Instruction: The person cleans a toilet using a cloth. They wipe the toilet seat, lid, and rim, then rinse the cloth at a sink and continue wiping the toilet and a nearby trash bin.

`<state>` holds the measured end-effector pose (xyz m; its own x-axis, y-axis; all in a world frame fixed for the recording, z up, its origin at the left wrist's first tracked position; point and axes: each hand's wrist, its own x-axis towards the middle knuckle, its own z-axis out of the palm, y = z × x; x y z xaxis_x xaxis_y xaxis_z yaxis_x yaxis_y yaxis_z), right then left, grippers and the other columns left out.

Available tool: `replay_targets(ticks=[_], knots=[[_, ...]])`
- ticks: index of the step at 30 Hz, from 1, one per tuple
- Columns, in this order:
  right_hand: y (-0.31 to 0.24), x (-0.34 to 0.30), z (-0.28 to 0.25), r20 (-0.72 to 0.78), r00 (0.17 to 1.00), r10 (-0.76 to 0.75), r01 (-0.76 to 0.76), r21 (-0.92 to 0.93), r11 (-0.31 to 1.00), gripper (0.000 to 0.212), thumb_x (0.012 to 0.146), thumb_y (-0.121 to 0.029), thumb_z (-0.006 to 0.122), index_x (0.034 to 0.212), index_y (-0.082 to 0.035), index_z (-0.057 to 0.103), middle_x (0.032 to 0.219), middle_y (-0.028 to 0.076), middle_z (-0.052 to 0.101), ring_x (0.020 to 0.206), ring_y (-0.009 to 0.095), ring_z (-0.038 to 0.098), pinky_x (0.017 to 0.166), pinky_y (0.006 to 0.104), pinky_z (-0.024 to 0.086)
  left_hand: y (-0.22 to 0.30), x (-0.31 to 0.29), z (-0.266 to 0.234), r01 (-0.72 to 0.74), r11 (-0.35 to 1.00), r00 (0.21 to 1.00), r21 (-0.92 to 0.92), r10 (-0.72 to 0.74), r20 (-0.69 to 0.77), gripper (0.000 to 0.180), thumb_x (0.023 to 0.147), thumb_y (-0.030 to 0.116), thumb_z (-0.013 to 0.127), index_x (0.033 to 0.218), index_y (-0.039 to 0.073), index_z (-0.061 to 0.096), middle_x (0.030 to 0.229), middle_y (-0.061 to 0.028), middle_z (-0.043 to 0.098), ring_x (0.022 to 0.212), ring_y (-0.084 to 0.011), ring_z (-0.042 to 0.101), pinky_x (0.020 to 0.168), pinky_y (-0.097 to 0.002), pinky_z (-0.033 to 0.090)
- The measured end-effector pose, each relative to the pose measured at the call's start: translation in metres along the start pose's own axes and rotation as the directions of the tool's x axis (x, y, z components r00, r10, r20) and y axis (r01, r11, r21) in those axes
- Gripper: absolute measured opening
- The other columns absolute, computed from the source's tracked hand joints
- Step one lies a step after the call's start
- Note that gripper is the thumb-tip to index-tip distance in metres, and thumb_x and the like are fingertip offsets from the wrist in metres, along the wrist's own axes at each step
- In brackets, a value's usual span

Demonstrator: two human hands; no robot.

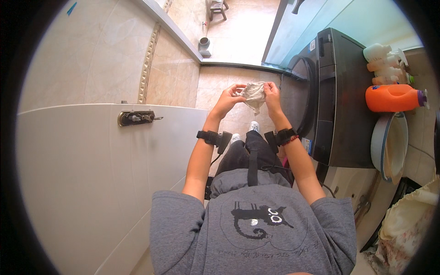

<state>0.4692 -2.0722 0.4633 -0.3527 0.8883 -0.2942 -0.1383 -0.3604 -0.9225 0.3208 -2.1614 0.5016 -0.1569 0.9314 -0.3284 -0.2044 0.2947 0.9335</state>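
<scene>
A crumpled beige-grey cloth [253, 96] hangs between my two hands, held out in front of me over the tiled floor. My left hand [228, 99] pinches its left side, the fingers curled in. At the upper right corner, my right hand [272, 95] grips the cloth between thumb and fingers. A loose tip of the cloth droops below the hands. Each wrist wears a black strap with a small dark device on it.
On my right stands a dark front-loading washing machine [341, 96], with an orange jug [394, 98], pale bottles [379, 55] and an enamel basin [378, 146] beyond it. A white door [91, 178] with a metal handle [136, 118] is on my left. Ahead lies a doorway threshold [233, 63].
</scene>
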Motion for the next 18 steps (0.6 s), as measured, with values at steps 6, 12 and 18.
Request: replay_targets(ticks=[6,12,18], knots=[[0.002,0.015,-0.008,-0.054,0.995,-0.084,0.085,0.011,0.996,0.015,0.091,-0.016,0.045,0.086,-0.003,0.05,0.072,-0.003,0.049,0.064,0.006,0.043,0.059,0.0207,0.037,0.007,-0.004,0.004,0.038,0.997,0.998,-0.072,-0.034,0.056,0.049,0.072,0.008,0.065,0.117,0.003,0.047,0.091,-0.0051,0.057,0.083,-0.0114,0.053,0.079,-0.0235,0.042],[-0.006,0.021,-0.009,0.024,0.966,-0.256,0.255,-0.215,0.943,0.017,0.091,-0.019,0.045,0.084,-0.003,0.051,0.067,-0.002,0.049,0.061,0.007,0.043,0.056,0.0225,0.038,-0.004,-0.002,0.005,0.168,0.981,0.986,-0.095,-0.168,0.006,0.05,0.076,0.022,0.066,0.117,0.0,0.047,0.096,-0.0056,0.059,0.086,-0.0107,0.055,0.078,-0.0229,0.042],[-0.03,0.01,0.005,-0.016,0.897,-0.442,0.343,-0.607,0.717,0.022,0.09,-0.026,0.047,0.087,-0.004,0.05,0.065,0.01,0.055,0.057,0.019,0.051,0.052,0.0316,0.039,-0.019,0.004,-0.005,0.151,0.987,0.987,-0.057,-0.147,0.065,0.048,0.08,0.023,0.063,0.117,-0.002,0.046,0.097,-0.0052,0.059,0.087,-0.0101,0.055,0.078,-0.0234,0.042]])
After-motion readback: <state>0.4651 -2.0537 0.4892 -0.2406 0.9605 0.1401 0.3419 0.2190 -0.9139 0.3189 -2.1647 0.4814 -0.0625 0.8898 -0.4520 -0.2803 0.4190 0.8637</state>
